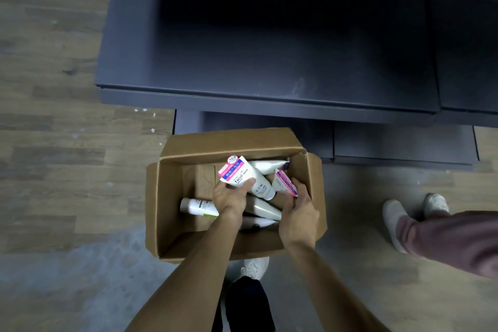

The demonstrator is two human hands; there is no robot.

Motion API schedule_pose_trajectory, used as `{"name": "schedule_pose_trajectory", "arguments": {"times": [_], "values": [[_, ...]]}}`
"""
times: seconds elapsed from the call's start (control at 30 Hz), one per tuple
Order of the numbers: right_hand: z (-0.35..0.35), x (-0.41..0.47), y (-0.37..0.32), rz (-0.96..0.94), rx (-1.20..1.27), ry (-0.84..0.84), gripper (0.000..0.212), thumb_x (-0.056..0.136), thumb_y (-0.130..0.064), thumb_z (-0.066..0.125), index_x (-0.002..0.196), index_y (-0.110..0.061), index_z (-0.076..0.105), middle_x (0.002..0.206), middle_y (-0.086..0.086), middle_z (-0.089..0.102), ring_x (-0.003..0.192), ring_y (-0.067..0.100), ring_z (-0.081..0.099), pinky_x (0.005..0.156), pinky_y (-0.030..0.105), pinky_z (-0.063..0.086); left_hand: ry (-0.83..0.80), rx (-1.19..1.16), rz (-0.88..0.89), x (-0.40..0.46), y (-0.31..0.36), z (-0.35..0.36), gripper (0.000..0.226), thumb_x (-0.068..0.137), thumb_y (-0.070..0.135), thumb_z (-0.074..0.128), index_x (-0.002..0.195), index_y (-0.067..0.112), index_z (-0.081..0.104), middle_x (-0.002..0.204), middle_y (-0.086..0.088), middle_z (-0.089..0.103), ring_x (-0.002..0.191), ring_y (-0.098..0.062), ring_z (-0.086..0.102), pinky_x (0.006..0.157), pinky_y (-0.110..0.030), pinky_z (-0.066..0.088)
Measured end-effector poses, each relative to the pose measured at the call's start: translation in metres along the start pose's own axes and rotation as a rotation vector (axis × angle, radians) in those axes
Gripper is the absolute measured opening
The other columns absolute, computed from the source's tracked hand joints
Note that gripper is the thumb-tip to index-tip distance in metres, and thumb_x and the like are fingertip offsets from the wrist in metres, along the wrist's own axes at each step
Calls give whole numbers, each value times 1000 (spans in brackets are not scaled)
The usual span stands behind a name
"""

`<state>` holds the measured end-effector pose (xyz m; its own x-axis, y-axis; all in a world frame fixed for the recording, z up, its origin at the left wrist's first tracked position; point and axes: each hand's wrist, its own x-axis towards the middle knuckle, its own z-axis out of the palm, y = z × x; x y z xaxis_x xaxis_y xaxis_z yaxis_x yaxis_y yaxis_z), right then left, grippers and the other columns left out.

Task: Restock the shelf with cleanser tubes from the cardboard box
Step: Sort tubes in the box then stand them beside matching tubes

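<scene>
The cardboard box is plain brown corrugated paperboard, matt and creased. The cleanser tubes inside look like smooth, slightly glossy white plastic with pink printed labels. The shelf is dark matt metal, faintly scuffed. The floor is worn wood-grain planking.

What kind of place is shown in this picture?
Probably a shop aisle or stockroom: dark metal shelving stands bare on a wood-look floor, and a cardboard box of cleanser tubes sits before it.

Bare dark shelf above crowded box
</scene>
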<state>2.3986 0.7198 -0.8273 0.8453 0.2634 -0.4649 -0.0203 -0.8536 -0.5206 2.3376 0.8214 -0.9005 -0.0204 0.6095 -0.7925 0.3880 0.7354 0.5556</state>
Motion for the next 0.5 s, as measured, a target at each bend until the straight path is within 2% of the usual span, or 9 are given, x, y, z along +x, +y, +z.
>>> {"name": "schedule_pose_trajectory", "arguments": {"times": [0.1, 0.17, 0.27, 0.33, 0.4, 0.47, 0.5], "values": [[-1, -9, 0, -17, -2, -8, 36, 103, -27, 43, 138, -22, 52, 125, 9, 65, 113, 33, 60, 86, 31, 42, -46, 24, 86, 0, -1, -12, 32, 70, 11, 87, 95, 17, 68, 91, 0, 74, 90, -18, 70, 86, -34, 54], [-3, -14, 1, -36, -16, 2, 35, 103, -26, 44, 137, -21, 53, 123, 8, 67, 112, 32, 61, 85, 30, 41, -81, 110, 219, -2, 5, -21, 33, 72, 11, 85, 99, 16, 67, 95, -2, 74, 87, -15, 70, 82, -30, 54], [-10, -26, 5, -60, -17, 9, 33, 101, -22, 49, 133, -18, 58, 115, 11, 71, 106, 35, 64, 84, 30, 40, -76, 277, 425, -14, 19, -41, 31, 72, 20, 85, 95, 24, 64, 90, 3, 73, 86, -16, 69, 82, -37, 57], [-19, -37, 2, -74, 3, 3, 32, 100, -19, 53, 131, -14, 59, 113, 16, 71, 105, 38, 64, 84, 33, 40, -122, 375, 519, -28, 36, -58, 30, 73, 18, 84, 92, 25, 63, 88, 5, 72, 85, -16, 69, 82, -35, 56], [-31, -49, -5, -67, 2, -23, 34, 99, -18, 54, 132, -12, 58, 116, 19, 69, 107, 41, 62, 86, 37, 44, -217, 501, 616, -45, 56, -78, 29, 75, 17, 82, 100, 18, 66, 93, 4, 73, 88, -13, 68, 82, -27, 52], [-45, -61, -14, -95, -13, -33, 33, 99, -18, 54, 130, -11, 59, 114, 19, 70, 104, 42, 63, 85, 40, 46, -281, 621, 682, -62, 73, -99, 44, 79, 21, 80, 118, 13, 64, 106, 2, 71, 96, -11, 64, 85, -20, 48], [-52, -68, -20, -110, -6, -31, 31, 98, -18, 55, 128, -11, 60, 110, 18, 71, 101, 41, 65, 83, 40, 48, -304, 650, 692, -70, 81, -110, 51, 80, 23, 79, 126, 13, 60, 112, 0, 70, 101, -10, 64, 89, -22, 50]]}}
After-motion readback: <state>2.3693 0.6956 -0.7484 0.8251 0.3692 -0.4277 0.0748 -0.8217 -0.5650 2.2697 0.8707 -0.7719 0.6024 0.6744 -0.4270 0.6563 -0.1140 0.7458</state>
